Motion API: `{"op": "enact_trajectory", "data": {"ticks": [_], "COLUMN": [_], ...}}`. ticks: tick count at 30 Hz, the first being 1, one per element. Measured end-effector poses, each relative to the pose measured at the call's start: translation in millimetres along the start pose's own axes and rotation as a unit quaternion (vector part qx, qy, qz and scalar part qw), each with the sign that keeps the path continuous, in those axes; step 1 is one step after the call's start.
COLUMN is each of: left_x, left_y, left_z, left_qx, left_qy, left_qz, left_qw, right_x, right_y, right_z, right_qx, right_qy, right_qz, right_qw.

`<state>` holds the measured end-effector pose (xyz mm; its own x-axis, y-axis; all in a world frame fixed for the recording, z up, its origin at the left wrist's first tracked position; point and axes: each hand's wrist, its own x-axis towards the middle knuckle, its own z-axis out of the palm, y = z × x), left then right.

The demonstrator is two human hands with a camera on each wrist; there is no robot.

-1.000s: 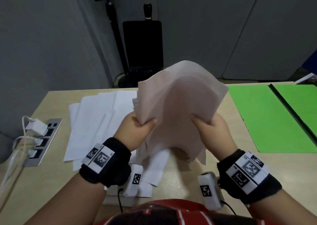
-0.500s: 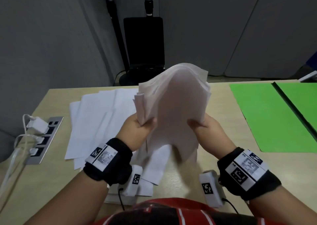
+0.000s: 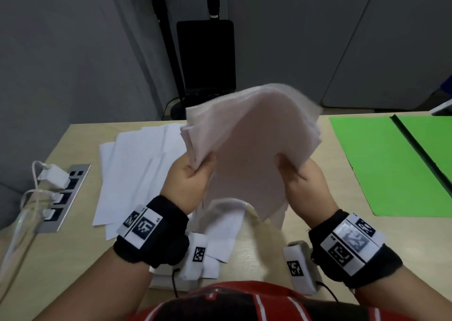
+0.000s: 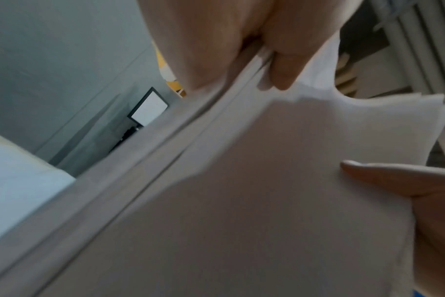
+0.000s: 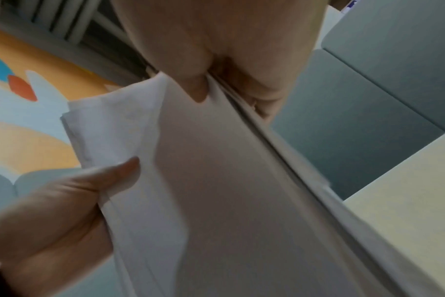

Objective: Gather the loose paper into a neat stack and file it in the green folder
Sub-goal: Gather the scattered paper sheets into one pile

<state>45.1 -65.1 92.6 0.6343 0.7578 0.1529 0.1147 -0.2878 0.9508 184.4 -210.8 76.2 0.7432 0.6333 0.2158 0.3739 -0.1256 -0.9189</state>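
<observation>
Both hands hold a sheaf of white paper (image 3: 249,144) upright above the table, its edges uneven and blurred. My left hand (image 3: 193,174) pinches its left edge and my right hand (image 3: 298,176) pinches its right edge. The left wrist view shows the left thumb and fingers (image 4: 282,66) clamped on the paper (image 4: 241,201). In the right wrist view the right hand (image 5: 216,76) nips the sheaf (image 5: 229,191) the same way. More loose sheets (image 3: 137,169) lie on the table at the left. The green folder (image 3: 381,164) lies open flat at the right.
A power strip (image 3: 61,193) with white plugs and cables is set into the table (image 3: 318,222) at its left edge. A curled sheet (image 3: 225,218) lies under the held sheaf. Beyond the far edge stand a black chair (image 3: 205,58) and a tripod pole (image 3: 166,39).
The sheaf was fanned wide a second ago; my hands have drawn closer together and the sheets now sit more tightly bunched. The paper on the table and the folder have not moved.
</observation>
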Motion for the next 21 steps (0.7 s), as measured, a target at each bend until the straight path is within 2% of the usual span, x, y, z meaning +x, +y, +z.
{"op": "enact_trajectory", "data": {"ticks": [2,4,6,8,10,12,14,16,18,20,21], "left_x": [1,3,5,5,4,5,7,9,9,7,4], "left_y": [7,1,-13,-25,-30,-23,-14,-17,-32,-52,-61], "left_z": [-4,-9,-9,-4,0,0,-4,-7,-5,-2,-1], "left_qx": [-0.046,-0.067,-0.058,0.046,0.105,0.058,-0.009,-0.010,0.036,0.113,0.148], "left_qy": [0.012,-0.013,-0.051,-0.094,-0.087,-0.040,-0.004,-0.008,-0.031,-0.098,-0.139], "left_qz": [0.045,0.057,0.006,-0.024,-0.028,-0.034,-0.030,-0.026,-0.066,-0.113,-0.123], "left_qw": [0.998,0.996,0.997,0.994,0.990,0.997,1.000,1.000,0.997,0.982,0.971], "right_x": [1,2,2,2,2,2,2,2,0,-5,-8], "right_y": [-2,5,15,22,23,16,9,10,19,31,37], "right_z": [-4,-6,-3,1,5,4,0,-3,-1,5,8], "right_qx": [0.089,0.134,0.085,-0.030,-0.108,-0.090,-0.015,0.009,-0.042,-0.122,-0.141], "right_qy": [0.052,0.038,-0.002,-0.063,-0.085,-0.042,0.034,0.056,0.002,-0.104,-0.134], "right_qz": [-0.031,-0.019,0.036,0.065,0.066,0.041,0.027,0.038,0.090,0.144,0.167], "right_qw": [0.994,0.990,0.996,0.995,0.988,0.994,0.999,0.998,0.995,0.976,0.967]}}
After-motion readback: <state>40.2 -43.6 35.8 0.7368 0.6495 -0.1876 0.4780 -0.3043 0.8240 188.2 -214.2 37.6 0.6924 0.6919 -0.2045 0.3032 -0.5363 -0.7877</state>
